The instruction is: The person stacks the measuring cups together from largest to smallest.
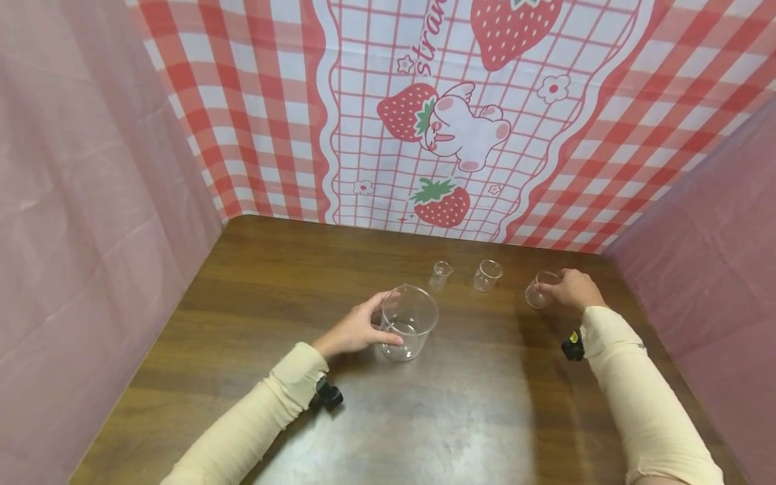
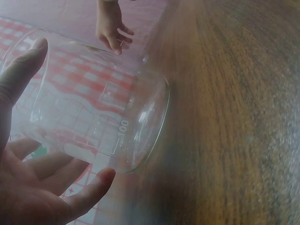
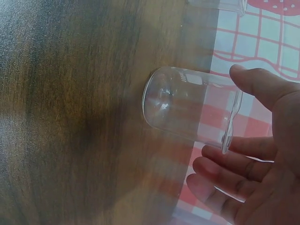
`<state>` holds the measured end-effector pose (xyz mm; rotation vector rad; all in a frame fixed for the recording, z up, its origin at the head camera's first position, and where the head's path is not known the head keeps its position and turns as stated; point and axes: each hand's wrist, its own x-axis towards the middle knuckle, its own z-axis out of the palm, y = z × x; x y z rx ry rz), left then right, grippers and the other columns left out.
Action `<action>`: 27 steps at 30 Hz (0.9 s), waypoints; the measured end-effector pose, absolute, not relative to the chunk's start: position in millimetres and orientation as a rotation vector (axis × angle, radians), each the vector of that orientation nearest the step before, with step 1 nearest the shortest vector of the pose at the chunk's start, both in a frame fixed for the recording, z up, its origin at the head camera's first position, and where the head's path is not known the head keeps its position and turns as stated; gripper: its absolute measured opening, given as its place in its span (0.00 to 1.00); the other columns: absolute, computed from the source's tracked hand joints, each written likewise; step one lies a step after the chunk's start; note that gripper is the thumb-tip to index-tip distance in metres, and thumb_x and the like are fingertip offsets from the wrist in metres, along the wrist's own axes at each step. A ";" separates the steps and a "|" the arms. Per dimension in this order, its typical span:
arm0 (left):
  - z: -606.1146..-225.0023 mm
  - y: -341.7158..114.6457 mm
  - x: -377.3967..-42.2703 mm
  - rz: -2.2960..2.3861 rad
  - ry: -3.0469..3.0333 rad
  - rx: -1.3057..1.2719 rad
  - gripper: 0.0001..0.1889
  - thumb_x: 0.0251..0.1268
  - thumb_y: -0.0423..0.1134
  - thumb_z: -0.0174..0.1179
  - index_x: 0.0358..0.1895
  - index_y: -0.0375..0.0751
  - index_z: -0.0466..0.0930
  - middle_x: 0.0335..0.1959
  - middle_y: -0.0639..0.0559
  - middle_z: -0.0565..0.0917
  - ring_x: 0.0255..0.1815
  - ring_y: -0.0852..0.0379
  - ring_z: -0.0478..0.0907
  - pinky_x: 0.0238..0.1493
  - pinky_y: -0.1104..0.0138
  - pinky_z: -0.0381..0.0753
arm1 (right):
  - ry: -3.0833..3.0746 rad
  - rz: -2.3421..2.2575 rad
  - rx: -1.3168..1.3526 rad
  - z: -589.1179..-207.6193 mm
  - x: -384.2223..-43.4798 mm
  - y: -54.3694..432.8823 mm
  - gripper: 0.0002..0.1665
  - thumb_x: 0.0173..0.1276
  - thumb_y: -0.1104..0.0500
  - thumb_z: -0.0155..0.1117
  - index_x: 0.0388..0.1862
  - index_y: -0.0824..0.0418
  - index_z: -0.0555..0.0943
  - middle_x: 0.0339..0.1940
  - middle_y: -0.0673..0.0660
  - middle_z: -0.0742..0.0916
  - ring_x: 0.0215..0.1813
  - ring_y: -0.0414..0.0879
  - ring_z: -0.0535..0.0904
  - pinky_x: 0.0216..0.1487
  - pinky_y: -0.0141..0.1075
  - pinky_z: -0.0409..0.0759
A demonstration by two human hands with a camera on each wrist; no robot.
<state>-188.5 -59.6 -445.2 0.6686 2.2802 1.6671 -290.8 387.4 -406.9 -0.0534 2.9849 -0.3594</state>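
Note:
A large clear glass beaker (image 1: 409, 323) stands upright near the middle of the wooden table. My left hand (image 1: 359, 329) holds it from the left side, the thumb across its near wall and the fingers round the far side. A "100" marking shows on this beaker (image 2: 105, 103) in the left wrist view. Farther right, my right hand (image 1: 574, 289) holds a smaller glass beaker (image 1: 536, 294) by its upper part. In the right wrist view the thumb lies at one side of that beaker's (image 3: 187, 108) rim and the fingers at the other.
Between the hands, toward the back, stand a tiny beaker (image 1: 440, 274) and a slightly bigger one (image 1: 487, 276). Behind the wooden table (image 1: 291, 269) hangs a checked strawberry cloth (image 1: 273, 121). Pink curtains (image 1: 91, 202) close off both sides.

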 end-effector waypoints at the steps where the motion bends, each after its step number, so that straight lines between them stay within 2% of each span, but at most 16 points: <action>1: -440.4 -60.1 -186.2 1.669 2.276 0.668 0.45 0.50 0.31 0.72 0.72 0.29 0.57 0.69 0.29 0.68 0.68 0.35 0.69 0.62 0.46 0.78 | 2.987 -0.364 -0.051 -406.9 -291.0 387.7 0.44 0.65 0.39 0.61 0.56 0.80 0.73 0.49 0.79 0.81 0.52 0.76 0.75 0.49 0.63 0.77; 6: -426.7 -61.9 -178.7 1.669 2.280 0.680 0.44 0.51 0.31 0.72 0.71 0.28 0.58 0.68 0.28 0.69 0.67 0.34 0.69 0.62 0.47 0.78 | 2.990 -0.388 -0.042 -405.6 -290.1 387.1 0.42 0.65 0.39 0.62 0.53 0.79 0.74 0.46 0.77 0.83 0.49 0.73 0.77 0.45 0.61 0.78; 14: -424.6 -61.6 -177.5 1.660 2.282 0.680 0.44 0.51 0.31 0.72 0.71 0.29 0.57 0.68 0.29 0.69 0.68 0.35 0.69 0.62 0.48 0.78 | 2.997 -0.399 -0.042 -403.3 -288.7 386.2 0.39 0.65 0.42 0.63 0.52 0.79 0.75 0.45 0.77 0.83 0.49 0.74 0.77 0.47 0.61 0.77; 22: -424.8 -61.6 -177.4 1.667 2.281 0.668 0.44 0.51 0.31 0.72 0.71 0.30 0.58 0.68 0.29 0.69 0.68 0.36 0.70 0.62 0.49 0.79 | 2.982 -0.407 -0.030 -400.1 -287.9 387.5 0.41 0.65 0.41 0.63 0.54 0.80 0.74 0.48 0.78 0.82 0.51 0.74 0.76 0.48 0.62 0.77; 27: -424.5 -61.4 -176.9 1.665 2.283 0.677 0.44 0.51 0.31 0.72 0.71 0.29 0.58 0.67 0.28 0.70 0.67 0.35 0.70 0.62 0.49 0.79 | 3.001 -0.414 -0.046 -397.6 -286.6 387.8 0.39 0.65 0.42 0.64 0.50 0.80 0.76 0.45 0.77 0.83 0.49 0.72 0.77 0.46 0.60 0.78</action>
